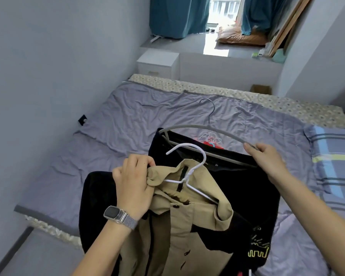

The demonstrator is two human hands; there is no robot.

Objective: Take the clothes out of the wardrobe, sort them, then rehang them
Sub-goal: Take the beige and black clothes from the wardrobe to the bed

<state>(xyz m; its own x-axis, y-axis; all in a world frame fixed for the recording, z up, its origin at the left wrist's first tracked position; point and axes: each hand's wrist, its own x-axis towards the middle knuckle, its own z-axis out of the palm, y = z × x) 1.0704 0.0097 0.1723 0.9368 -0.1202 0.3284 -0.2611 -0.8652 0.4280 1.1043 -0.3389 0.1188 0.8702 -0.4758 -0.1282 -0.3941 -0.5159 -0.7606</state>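
While the left hand (132, 188) has its grip clamped on the collar of a beige coat (179, 222) hung on a white hanger (189, 176), the right hand (267, 158) pinches the end of a grey hanger (203, 129) carrying a black garment (247, 192). Both garments are held above the bed (127, 124), over its near edge; a plaid pillow (335, 156) lies at its right edge, and a heap of hangers (209, 137) rests on the sheet behind the black garment
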